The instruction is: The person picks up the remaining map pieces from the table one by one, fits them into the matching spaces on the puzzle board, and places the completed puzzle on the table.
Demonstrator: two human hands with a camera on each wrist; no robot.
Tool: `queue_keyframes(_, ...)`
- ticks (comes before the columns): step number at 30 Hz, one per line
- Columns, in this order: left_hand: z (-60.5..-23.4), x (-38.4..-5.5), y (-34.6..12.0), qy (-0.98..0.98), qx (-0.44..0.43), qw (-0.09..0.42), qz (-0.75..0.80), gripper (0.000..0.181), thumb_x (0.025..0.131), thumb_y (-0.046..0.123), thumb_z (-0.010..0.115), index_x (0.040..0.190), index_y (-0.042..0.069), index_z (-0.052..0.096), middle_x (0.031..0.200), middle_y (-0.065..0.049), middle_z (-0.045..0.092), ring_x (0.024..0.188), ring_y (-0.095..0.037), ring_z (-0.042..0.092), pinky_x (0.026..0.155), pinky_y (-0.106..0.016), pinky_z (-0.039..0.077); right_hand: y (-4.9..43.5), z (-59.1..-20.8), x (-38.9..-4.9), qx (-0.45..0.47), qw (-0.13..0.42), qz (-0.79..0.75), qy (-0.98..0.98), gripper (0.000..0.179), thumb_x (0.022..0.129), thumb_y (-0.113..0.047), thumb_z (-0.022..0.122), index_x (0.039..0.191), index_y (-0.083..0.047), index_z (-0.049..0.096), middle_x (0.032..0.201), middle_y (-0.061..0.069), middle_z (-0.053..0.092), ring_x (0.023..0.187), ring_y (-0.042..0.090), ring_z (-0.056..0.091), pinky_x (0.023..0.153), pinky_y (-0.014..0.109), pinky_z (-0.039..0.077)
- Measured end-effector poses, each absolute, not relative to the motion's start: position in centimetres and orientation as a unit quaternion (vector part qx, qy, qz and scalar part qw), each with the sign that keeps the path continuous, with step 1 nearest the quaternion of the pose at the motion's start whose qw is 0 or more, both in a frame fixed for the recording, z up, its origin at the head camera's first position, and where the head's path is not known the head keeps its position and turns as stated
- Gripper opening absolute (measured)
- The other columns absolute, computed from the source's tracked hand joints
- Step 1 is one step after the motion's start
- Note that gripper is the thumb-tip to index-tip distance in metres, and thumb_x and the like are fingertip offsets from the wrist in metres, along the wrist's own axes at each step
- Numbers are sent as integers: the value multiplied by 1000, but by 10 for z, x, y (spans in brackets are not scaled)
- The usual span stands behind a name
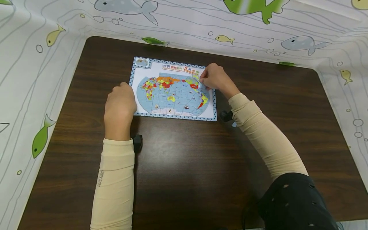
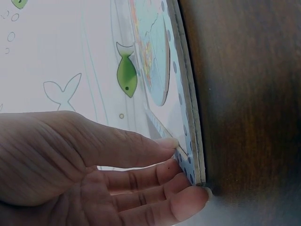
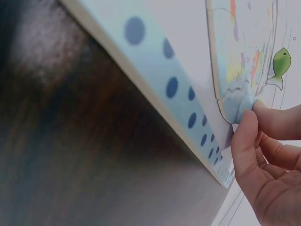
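A world map jigsaw puzzle (image 1: 172, 107) in a white board with a dotted blue border lies on the dark table. My left hand (image 1: 120, 103) is at the board's left side. In the left wrist view, the thumb (image 2: 141, 149) lies over the border near a corner while the fingers meet the edge, gripping it. At the map's upper right, my right hand (image 1: 215, 76) pinches a light blue puzzle piece (image 3: 245, 104) between thumb and index finger. That piece is against the map's rounded edge; whether it is seated cannot be told.
A small light blue piece (image 1: 234, 124) lies on the brown table (image 1: 178, 159) beside the right wrist, partly covered by the sleeve. A white sheet (image 1: 187, 30) printed with fish borders the table at the back and sides. Dark camera mounts protrude from both wrists.
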State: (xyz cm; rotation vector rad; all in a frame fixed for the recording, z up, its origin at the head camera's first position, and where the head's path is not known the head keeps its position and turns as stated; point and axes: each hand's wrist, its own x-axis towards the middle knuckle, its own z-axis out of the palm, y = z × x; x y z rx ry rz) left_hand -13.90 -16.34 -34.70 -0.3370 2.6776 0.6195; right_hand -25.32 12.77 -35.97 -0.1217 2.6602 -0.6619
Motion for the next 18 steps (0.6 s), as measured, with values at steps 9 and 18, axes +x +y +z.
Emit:
queue_keyframes(9, -347, -139, -164, 951, -119, 185, 217, 63, 95, -2, 60, 148, -24, 33, 128, -46, 52, 108, -58, 61, 92, -66, 58, 124, -362, -252, -45, 182, -218, 958, 22, 107, -14, 65, 118, 3, 73, 119, 21, 70, 91, 26, 70, 79, 28, 61)
queue_keyframes(18, -348, -140, -163, 951, -122, 184, 219, 66, 93, -1, 64, 148, -23, 34, 127, -45, 52, 108, -57, 60, 92, -65, 59, 124, -361, -250, -46, 181, -209, 960, 23, 107, -15, 65, 121, 3, 72, 122, 21, 68, 97, 28, 66, 80, 30, 57)
